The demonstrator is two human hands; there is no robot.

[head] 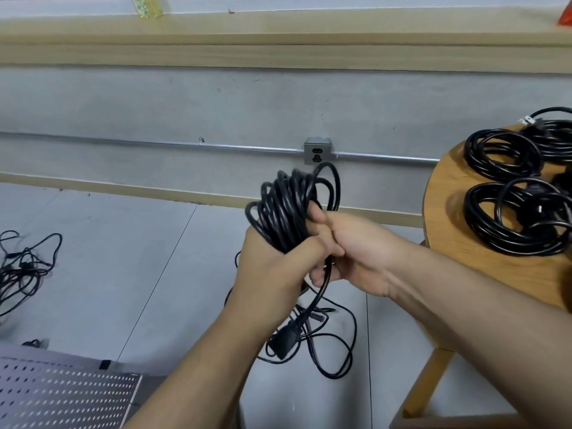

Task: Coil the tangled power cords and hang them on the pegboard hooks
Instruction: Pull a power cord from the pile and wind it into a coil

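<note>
A black power cord coil stands bunched above my two hands in the middle of the view. My left hand grips the coil's lower part with curled fingers. My right hand holds the same bundle from the right, its fingers pinching a strand that hangs down. That strand ends in a black plug dangling over loose cord loops on the floor. A perforated grey pegboard lies at the bottom left.
A round wooden stool at the right carries several coiled black cords. Another tangled cord heap lies on the floor at the far left. A wall socket sits on a metal conduit behind the coil.
</note>
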